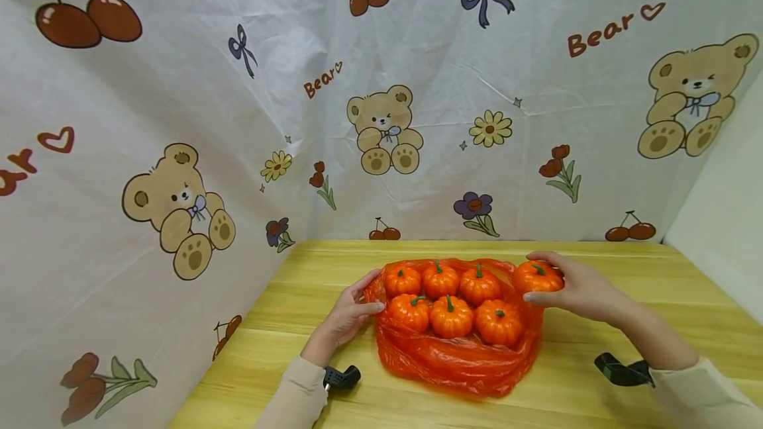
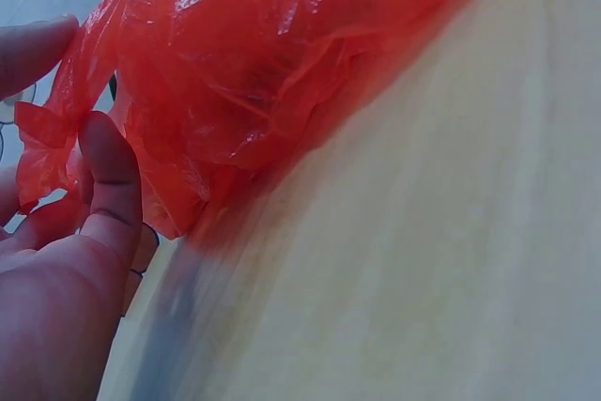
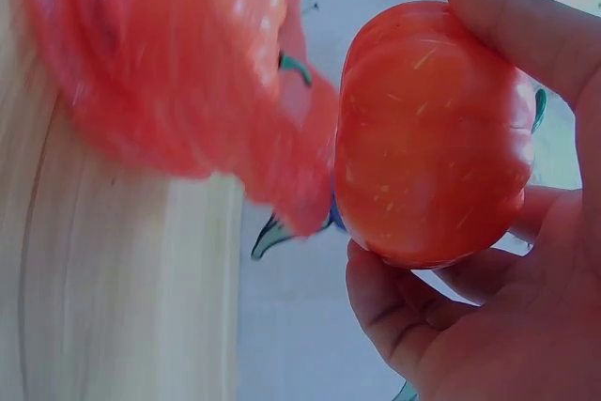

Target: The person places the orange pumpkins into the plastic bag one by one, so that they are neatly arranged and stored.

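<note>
A red plastic bag (image 1: 453, 373) lies open on the table, with several small orange pumpkins (image 1: 451, 316) with green stems sitting in two rows inside it. My left hand (image 1: 348, 313) pinches the bag's left edge; in the left wrist view the thin red plastic (image 2: 235, 63) passes between the thumb and fingers. At the bag's right edge, my right hand (image 1: 581, 286) grips one more pumpkin (image 1: 533, 277) between thumb and fingers. The right wrist view shows this pumpkin (image 3: 432, 138) held beside the bag, its underside facing the camera.
The wooden table (image 1: 572, 382) has a light yellow grain. Behind it and on the left hangs a white cloth (image 1: 429, 204) printed with bears, cherries and flowers. A white wall (image 1: 727, 217) stands on the right. Black wrist devices (image 1: 622, 371) sit on both forearms.
</note>
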A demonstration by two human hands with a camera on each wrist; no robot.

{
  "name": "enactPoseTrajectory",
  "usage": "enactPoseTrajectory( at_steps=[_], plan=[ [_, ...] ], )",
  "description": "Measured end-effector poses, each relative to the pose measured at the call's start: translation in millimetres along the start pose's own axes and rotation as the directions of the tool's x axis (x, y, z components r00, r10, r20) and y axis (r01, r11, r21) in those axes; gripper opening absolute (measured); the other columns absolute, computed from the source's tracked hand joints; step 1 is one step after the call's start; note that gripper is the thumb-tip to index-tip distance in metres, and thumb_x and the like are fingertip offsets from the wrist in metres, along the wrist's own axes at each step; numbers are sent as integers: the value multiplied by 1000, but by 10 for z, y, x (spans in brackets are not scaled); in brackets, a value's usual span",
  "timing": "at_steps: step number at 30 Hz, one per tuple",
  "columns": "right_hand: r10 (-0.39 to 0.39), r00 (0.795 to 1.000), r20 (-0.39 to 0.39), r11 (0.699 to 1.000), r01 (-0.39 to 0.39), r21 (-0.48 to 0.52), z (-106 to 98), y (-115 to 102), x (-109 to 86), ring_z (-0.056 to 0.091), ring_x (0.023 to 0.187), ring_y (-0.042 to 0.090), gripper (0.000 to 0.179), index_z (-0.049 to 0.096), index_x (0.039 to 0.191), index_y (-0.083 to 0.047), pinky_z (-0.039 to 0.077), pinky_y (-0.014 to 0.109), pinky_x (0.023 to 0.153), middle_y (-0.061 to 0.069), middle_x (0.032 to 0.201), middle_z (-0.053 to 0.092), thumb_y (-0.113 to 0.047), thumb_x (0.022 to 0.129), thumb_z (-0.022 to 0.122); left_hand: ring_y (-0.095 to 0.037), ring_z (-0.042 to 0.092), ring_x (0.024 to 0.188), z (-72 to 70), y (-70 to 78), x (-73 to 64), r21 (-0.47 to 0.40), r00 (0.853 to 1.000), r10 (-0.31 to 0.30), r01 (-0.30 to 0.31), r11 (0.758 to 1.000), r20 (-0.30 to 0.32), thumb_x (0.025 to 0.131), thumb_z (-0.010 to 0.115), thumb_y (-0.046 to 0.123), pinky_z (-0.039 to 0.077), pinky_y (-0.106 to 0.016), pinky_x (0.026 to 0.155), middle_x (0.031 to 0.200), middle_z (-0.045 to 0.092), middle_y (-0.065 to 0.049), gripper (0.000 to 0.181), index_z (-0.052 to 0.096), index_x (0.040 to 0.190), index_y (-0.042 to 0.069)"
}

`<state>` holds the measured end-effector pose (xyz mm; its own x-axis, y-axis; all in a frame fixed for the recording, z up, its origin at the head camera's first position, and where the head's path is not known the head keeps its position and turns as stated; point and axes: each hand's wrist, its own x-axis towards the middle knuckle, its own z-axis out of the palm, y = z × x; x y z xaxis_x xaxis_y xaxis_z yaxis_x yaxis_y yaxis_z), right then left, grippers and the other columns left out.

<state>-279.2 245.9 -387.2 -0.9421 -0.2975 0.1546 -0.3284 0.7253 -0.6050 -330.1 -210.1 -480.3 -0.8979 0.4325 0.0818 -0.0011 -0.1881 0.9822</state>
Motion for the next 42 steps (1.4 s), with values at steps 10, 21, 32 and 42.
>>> enactPoseTrajectory(
  at_steps=[10,21,32,42],
  plan=[
    [-65,997,52,998,63,27,174,-407,75,65,109,28,84,48,148,-10,61,45,87,15,130,66,-48,82,84,-33,39,146,-6,14,-10,-16,1000,-11,11,1000,-14,90,68,-6,56,-25,103,171,20,-15,90,22,165,13],
    [-158,985,63,987,158,1,462,-646,224,61,116,31,81,54,141,-6,57,48,95,13,134,63,-38,76,90,-36,35,150,-9,34,1,-21,1000,-18,17,1000,-12,91,67,-6,55,-26,104,172,18,-13,91,20,166,12],
    [-186,979,79,982,189,-25,660,-756,218,55,129,37,85,53,144,-9,50,61,106,14,142,57,-35,74,92,-34,36,150,-7,33,8,-30,1000,-16,15,999,-18,90,66,-7,55,-25,103,172,18,-12,92,17,166,11],
    [-218,971,99,972,226,-71,821,-718,181,56,128,35,82,53,144,-19,53,60,103,11,143,55,-26,73,93,-31,41,144,-14,24,14,-53,1000,2,-2,999,6,89,66,-9,57,-23,100,172,16,-17,93,16,166,9]
  ],
)
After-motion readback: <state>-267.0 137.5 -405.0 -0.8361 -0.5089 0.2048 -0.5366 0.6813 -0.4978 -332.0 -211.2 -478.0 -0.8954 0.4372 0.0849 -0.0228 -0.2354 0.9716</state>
